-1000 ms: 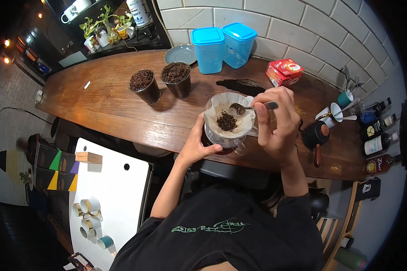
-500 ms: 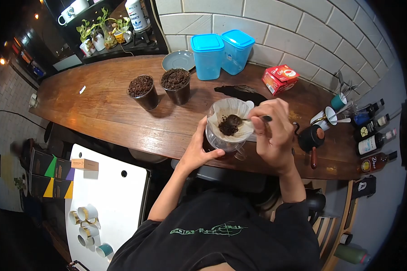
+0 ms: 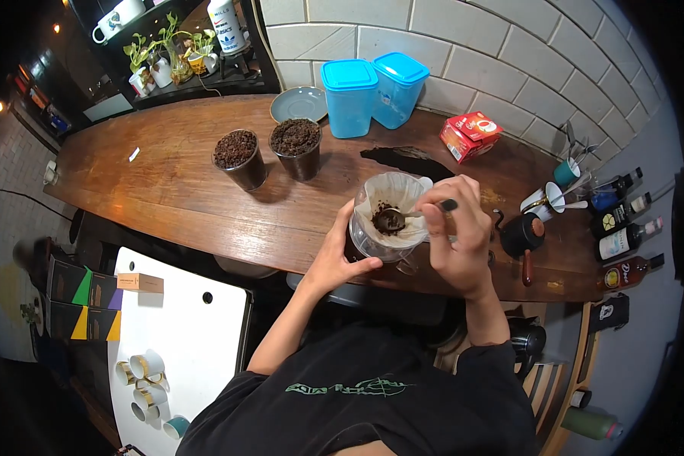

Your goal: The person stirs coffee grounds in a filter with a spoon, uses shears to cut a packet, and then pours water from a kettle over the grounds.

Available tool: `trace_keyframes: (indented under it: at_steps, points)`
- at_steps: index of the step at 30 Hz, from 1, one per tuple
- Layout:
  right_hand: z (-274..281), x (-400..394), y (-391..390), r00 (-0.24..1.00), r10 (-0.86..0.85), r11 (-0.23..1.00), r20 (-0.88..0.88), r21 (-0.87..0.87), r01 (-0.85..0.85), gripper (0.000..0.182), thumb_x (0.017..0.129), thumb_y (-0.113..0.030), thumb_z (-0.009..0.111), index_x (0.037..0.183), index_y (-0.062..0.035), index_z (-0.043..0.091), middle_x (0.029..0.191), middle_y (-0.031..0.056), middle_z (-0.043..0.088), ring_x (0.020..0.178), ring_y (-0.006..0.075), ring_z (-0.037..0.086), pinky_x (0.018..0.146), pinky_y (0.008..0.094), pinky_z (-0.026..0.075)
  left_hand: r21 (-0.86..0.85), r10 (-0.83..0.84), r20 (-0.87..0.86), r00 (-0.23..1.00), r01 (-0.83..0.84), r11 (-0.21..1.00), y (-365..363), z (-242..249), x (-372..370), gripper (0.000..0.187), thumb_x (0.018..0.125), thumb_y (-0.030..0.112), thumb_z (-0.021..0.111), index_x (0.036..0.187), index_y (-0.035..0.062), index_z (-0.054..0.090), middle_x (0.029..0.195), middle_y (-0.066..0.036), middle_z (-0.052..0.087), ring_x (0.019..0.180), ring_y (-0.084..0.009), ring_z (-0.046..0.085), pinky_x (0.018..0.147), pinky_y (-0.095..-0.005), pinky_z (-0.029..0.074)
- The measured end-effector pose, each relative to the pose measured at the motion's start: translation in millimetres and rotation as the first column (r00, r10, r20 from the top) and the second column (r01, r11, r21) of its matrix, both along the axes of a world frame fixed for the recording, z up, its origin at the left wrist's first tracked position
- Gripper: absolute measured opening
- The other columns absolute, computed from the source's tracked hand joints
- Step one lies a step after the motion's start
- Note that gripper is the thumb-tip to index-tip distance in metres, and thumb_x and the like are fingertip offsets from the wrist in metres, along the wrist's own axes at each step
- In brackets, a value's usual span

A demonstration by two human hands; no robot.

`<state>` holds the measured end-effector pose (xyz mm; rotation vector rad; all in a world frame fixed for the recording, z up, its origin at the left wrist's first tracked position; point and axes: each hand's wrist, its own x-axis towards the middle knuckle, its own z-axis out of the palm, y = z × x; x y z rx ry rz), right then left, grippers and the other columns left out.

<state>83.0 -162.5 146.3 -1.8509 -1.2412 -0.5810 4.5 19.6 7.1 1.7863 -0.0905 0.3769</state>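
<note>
A clear coffee dripper (image 3: 363,240) stands near the counter's front edge, lined with a pale paper filter (image 3: 397,187). Dark coffee grounds (image 3: 380,207) lie at the bottom of the filter. My left hand (image 3: 333,258) curls round the dripper's left side, thumb in front and fingers mostly hidden behind. Pinched in my right hand (image 3: 462,237) is a spoon (image 3: 391,221), its bowl down among the grounds and its dark handle end poking past my fingers. Part of a glass handle (image 3: 407,266) shows below the dripper; what stands under it is mostly hidden.
Behind stand two cups of dark grounds (image 3: 239,161) (image 3: 296,149), two blue lidded containers (image 3: 349,102) (image 3: 400,90), a grey plate (image 3: 296,104) and a red box (image 3: 470,137). To the right are a black kettle (image 3: 523,234) and several bottles (image 3: 622,242). Mugs (image 3: 147,363) lie on a white table.
The spoon's bowl has moved down the filter towards me and into the grounds. My right hand has shifted slightly with it. My left hand stays round the dripper.
</note>
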Motion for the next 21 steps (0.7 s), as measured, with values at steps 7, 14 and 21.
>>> trace_keyframes:
  at_steps: [7,14,21]
  points:
    - [5,5,-2,0.985,-0.084,0.996,0.151,0.034,0.079,0.005,0.089,-0.004,0.066,0.090,-0.0037,0.061,0.085,0.0052,0.064,0.082,0.0273,0.058,0.085,0.0423,0.040,0.024,0.039,-0.001,0.999,-0.039,0.999,-1,-7,-1,0.112,0.070,0.046,0.086,0.154,0.0040,0.025,0.151,-0.022,0.040,0.142,-0.0362,0.039,0.117,-0.0463,0.031]
    - [1,3,1,0.985,0.051,0.999,0.163,-0.021,-0.048,0.007,0.089,-0.006,0.066,0.091,-0.0045,0.060,0.087,0.0045,0.064,0.082,0.0266,0.059,0.086,0.0430,0.039,0.014,0.034,0.006,0.999,-0.034,0.999,0,-8,1,0.113,0.069,0.047,0.086,0.154,0.0034,0.026,0.151,-0.022,0.040,0.142,-0.0357,0.039,0.117,-0.0458,0.031]
    - [11,3,-2,0.988,0.086,0.995,0.131,0.045,-0.092,0.007,0.088,-0.004,0.066,0.092,-0.0043,0.060,0.085,0.0033,0.064,0.082,0.0261,0.059,0.087,0.0434,0.038,0.005,0.053,-0.024,0.998,-0.052,0.999,-1,-12,2,0.115,0.067,0.049,0.086,0.154,0.0035,0.026,0.149,-0.023,0.043,0.140,-0.0362,0.041,0.116,-0.0454,0.032]
